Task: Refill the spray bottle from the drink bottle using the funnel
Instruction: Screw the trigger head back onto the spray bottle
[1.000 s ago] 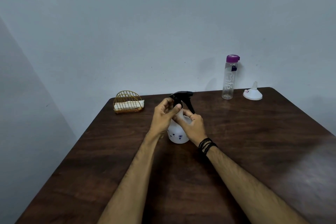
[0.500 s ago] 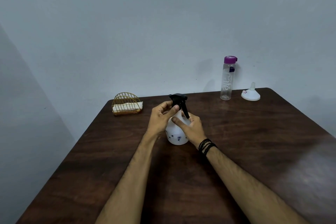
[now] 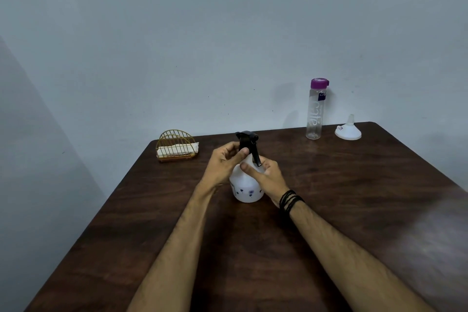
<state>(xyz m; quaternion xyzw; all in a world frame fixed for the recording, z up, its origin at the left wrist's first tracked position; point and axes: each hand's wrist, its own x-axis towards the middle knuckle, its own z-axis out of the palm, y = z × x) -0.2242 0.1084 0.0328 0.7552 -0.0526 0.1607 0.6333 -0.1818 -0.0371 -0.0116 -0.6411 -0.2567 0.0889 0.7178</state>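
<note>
Gripping black spray head (image 3: 247, 140), left hand (image 3: 224, 163) twisted; right hand (image 3: 263, 176) clasped spray bottle (image 3: 247, 189) mid-table. Risk: bottle tipping if grip slipped. Drink bottle (image 3: 315, 111), funnel (image 3: 348, 130) at far right corner.

Dark brown wooden table with rounded corners (image 3: 354, 197) fills the lower half of the frame, grain running across it and a dull sheen at the lower right. Left of centre, near the table's far edge, sits a gold wire napkin holder with an arched top (image 3: 176, 145), white folded napkins (image 3: 177, 151) lying inside it. Behind everything is a plain pale grey-blue wall (image 3: 202, 33), with a darker side wall at the far left.
</note>
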